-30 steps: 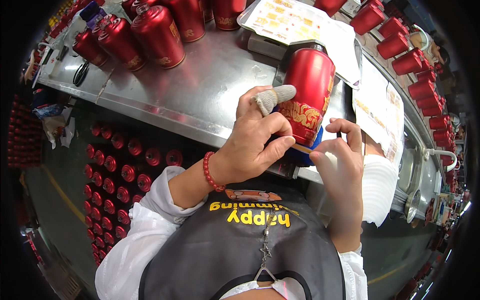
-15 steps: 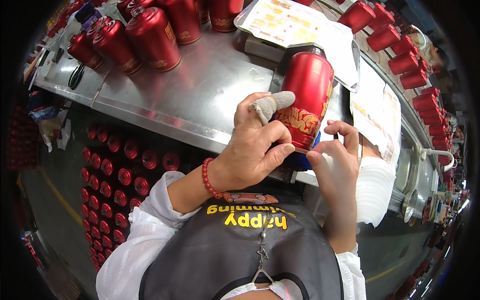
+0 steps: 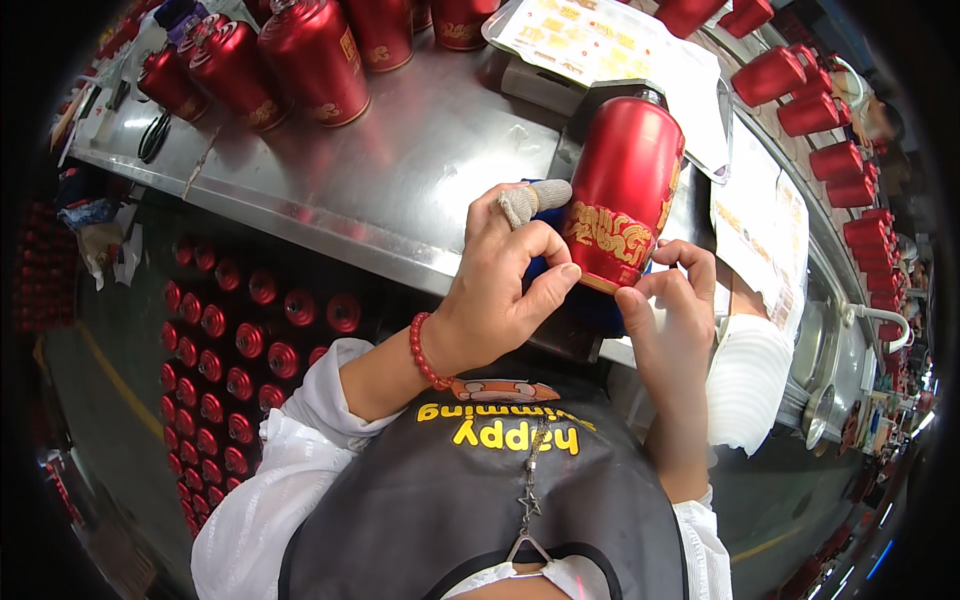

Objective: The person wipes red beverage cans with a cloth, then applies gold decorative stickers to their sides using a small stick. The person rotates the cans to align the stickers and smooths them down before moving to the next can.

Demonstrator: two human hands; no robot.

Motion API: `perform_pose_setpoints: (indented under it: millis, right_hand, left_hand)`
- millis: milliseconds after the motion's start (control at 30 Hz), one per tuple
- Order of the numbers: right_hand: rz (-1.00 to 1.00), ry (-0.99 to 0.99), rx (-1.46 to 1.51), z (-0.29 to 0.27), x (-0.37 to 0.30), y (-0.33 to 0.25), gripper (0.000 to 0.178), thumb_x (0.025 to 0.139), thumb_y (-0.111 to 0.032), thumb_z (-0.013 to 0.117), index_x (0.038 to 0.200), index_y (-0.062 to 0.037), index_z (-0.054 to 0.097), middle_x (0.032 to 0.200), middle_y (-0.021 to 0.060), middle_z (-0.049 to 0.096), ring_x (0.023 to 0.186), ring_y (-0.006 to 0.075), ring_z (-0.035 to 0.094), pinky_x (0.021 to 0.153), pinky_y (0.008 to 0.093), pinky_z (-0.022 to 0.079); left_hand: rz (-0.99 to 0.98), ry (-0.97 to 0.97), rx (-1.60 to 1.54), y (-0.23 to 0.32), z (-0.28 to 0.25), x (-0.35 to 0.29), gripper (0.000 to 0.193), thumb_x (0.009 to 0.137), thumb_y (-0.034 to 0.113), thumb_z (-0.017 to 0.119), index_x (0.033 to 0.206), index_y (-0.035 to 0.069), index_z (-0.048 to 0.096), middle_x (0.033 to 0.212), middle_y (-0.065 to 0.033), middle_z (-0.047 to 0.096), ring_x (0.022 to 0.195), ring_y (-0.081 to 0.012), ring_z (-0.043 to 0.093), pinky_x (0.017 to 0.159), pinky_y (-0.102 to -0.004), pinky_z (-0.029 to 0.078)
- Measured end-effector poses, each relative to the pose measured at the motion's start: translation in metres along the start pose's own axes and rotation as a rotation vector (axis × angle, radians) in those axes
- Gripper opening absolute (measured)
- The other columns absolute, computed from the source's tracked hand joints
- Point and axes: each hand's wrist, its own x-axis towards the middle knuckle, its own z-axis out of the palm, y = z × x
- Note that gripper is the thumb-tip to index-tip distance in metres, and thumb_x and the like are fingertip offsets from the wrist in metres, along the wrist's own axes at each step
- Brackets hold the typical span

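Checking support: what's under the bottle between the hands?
Blue material shows along the left of the bottle, a black piece near its top. The rest is hidden by bottle and left hand.

Bottle red, gold scrolled band; bracelet red; apron black, yellow lettering.
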Motion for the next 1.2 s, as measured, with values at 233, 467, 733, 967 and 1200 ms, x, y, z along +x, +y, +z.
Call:
perform_pose_setpoints:
  millis: [233,467,733,967,1200]
  right_hand:
    - [0.030,0.001,0.006,0.003,0.000,-0.001,0.021,0.084,-0.013,0.076,0.080,-0.0003,0.061,0.104,0.0174,0.054,0.103,0.0291,0.055,0.085,0.0375,0.046]
    - [0.056,-0.001,0.032,0.004,-0.001,0.004,0.022,0.086,-0.015,0.076,0.080,0.0000,0.061,0.104,0.0174,0.054,0.101,0.0288,0.055,0.083,0.0366,0.045]
    - [0.081,0.004,0.061,0.003,0.000,0.006,0.023,0.086,-0.016,0.076,0.080,-0.0006,0.061,0.103,0.0173,0.054,0.101,0.0286,0.055,0.083,0.0368,0.046]
    - [0.074,0.008,0.051,0.003,0.002,0.009,0.023,0.086,-0.016,0.076,0.080,-0.0006,0.060,0.103,0.0169,0.054,0.100,0.0284,0.055,0.085,0.0367,0.045]
    - [0.087,0.005,0.060,0.003,0.001,0.012,0.023,0.086,-0.017,0.076,0.080,-0.0005,0.060,0.103,0.0163,0.054,0.100,0.0280,0.054,0.085,0.0365,0.045]
  left_hand:
    - [-0.048,0.011,-0.037,-0.004,0.000,-0.002,0.012,0.089,0.018,0.068,0.087,0.007,0.063,0.138,-0.0214,0.055,0.128,-0.0351,0.043,0.112,-0.0439,0.026]
    - [-0.018,0.042,-0.030,-0.005,0.004,0.001,0.014,0.085,0.016,0.071,0.086,0.006,0.061,0.131,-0.0225,0.056,0.125,-0.0406,0.041,0.109,-0.0490,0.030]
    - [-0.038,0.045,-0.012,-0.004,0.007,0.003,0.015,0.083,0.015,0.072,0.086,0.006,0.060,0.131,-0.0236,0.056,0.125,-0.0407,0.041,0.109,-0.0487,0.030]
    - [-0.038,0.068,0.053,0.000,0.007,0.007,0.011,0.084,0.013,0.071,0.083,0.006,0.063,0.128,-0.0205,0.060,0.122,-0.0361,0.045,0.106,-0.0441,0.034]
    - [-0.015,0.056,0.075,-0.001,0.009,0.007,0.011,0.083,0.012,0.071,0.083,0.005,0.062,0.130,-0.0225,0.058,0.123,-0.0379,0.045,0.106,-0.0448,0.035]
